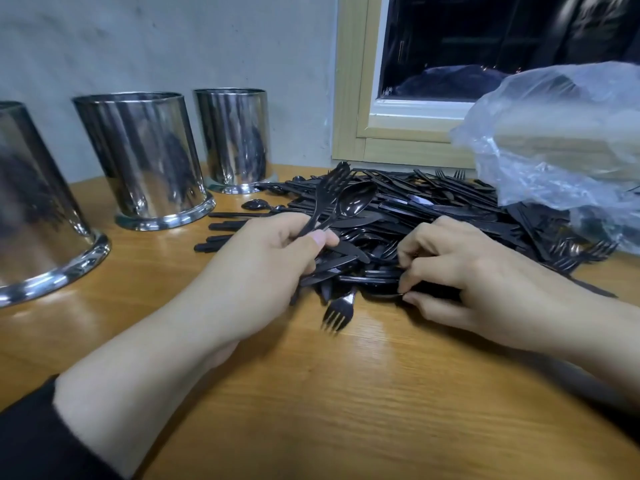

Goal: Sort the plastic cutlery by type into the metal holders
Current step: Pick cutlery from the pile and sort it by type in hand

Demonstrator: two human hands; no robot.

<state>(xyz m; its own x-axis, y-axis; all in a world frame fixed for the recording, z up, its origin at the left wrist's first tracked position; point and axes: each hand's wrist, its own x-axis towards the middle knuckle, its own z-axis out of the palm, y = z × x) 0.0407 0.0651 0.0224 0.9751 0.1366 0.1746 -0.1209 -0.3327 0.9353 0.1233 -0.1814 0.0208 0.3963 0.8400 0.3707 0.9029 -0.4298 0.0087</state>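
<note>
three metal holders stand in a row on the wooden table (311,410): the nearest holder (38,216) at far left, the middle holder (145,161), the far holder (235,140) by the wall; the left hand (270,258) grips a black fork (329,192) and spoon (353,202) by their handles, heads raised; beside it a heap of black cutlery (433,209) lies on the table; the right hand (460,268), fingers curled, pinches a piece at the heap's near edge; a clear plastic bag (561,133) rests on the heap's right side.

Wooden table (311,410): cutlery pile (433,209), three metal holders (145,157), plastic bag (561,133)
</note>
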